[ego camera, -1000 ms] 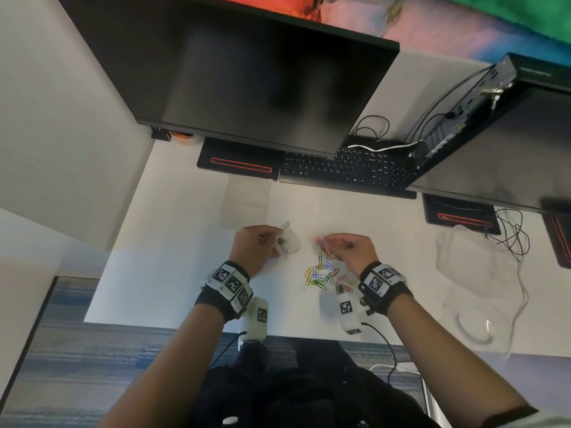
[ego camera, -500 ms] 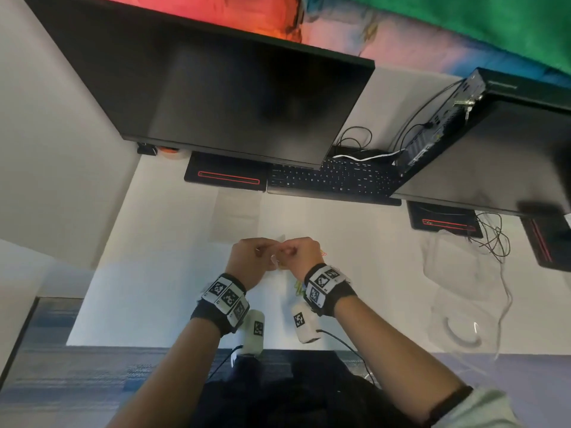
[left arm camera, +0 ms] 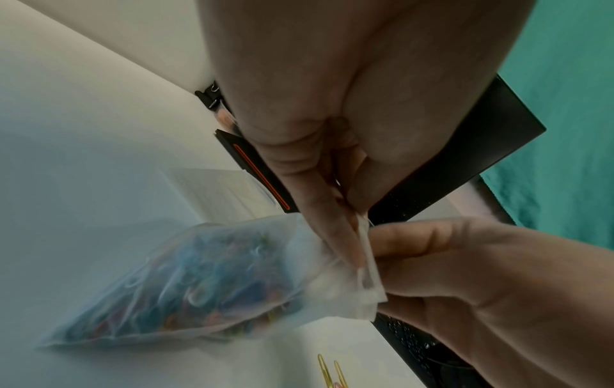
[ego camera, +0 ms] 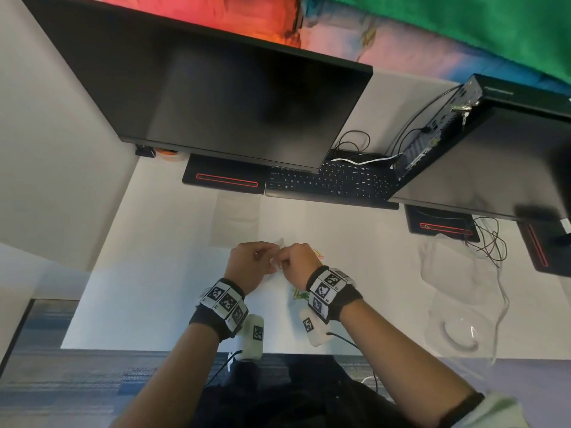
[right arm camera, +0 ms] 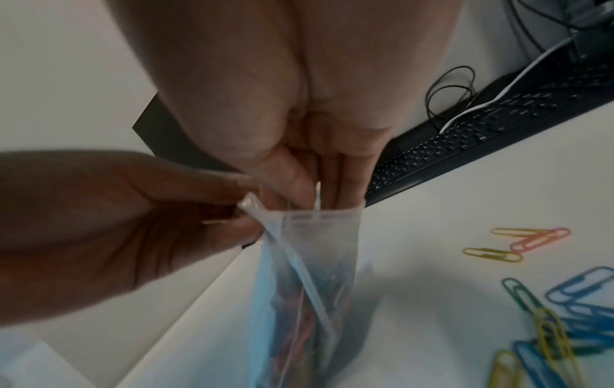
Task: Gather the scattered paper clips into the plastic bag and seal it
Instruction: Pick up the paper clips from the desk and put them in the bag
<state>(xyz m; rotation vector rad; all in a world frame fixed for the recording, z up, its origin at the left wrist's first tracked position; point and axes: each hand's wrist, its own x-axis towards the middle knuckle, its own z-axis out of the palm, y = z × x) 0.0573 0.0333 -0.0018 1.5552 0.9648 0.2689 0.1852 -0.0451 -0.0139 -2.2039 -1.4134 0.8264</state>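
A small clear plastic bag [left arm camera: 199,283], with several coloured paper clips inside, hangs mouth-up between my hands over the white desk [ego camera: 160,273]. My left hand [ego camera: 247,264] pinches one side of the bag's rim [right arm camera: 249,207]. My right hand [ego camera: 298,261] has its fingertips [right arm camera: 299,181] bunched and dipped into the open mouth, with what looks like a thin pale clip between them. Several loose paper clips [right arm camera: 565,302] lie on the desk to the right of the bag, mostly hidden under my right wrist in the head view.
A black keyboard [ego camera: 330,183] and a large dark monitor [ego camera: 231,97] stand behind the hands. A second monitor [ego camera: 494,168] is at the right, above cables [ego camera: 488,239] and clear plastic packaging [ego camera: 454,304]. The desk's front edge [ego camera: 154,347] runs just behind my wrists.
My right hand left the clip pile and moved left to the bag's mouth, where it has stayed for the last half second. The left hand kept holding the bag.
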